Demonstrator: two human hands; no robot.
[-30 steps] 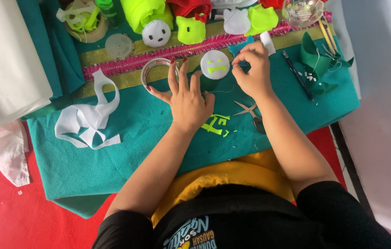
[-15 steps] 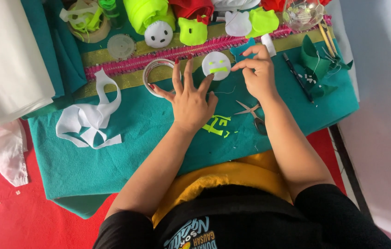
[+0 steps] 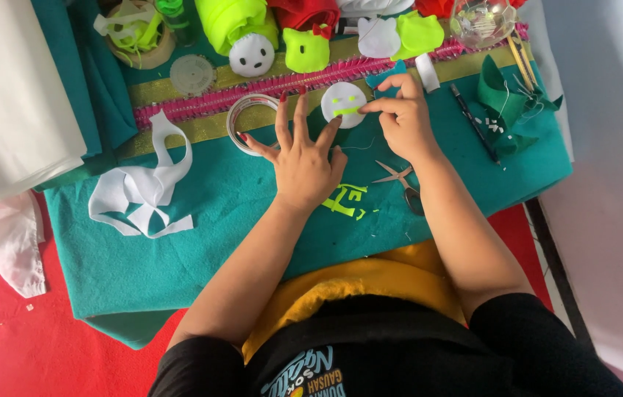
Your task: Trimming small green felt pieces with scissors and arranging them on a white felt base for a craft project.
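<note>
A round white felt face [image 3: 342, 103] with neon-green pieces lies on the teal cloth [image 3: 201, 220]. My left hand [image 3: 299, 151] rests flat beside it with fingers spread, one fingertip touching the disc's lower edge. My right hand [image 3: 398, 117] pinches a neon-green piece at the disc's right side, thumb and forefinger together. A clear tape roll [image 3: 247, 121] lies just left of my left fingers. Small scissors [image 3: 400, 179] and neon-green felt scraps [image 3: 344, 200] lie below my hands.
White felt offcuts [image 3: 142, 195] lie at the left. A pink and gold trim band [image 3: 201, 106] runs across the back, with finished felt figures [image 3: 253, 53], a glass bowl [image 3: 482, 18], a black pen [image 3: 473, 121] and green felt scraps [image 3: 503, 99]. A white fabric roll [image 3: 10, 95] sits far left.
My right hand has moved from the upper right edge of the disc to its right side, pinching at the green piece. My left hand has stayed spread on the cloth.
</note>
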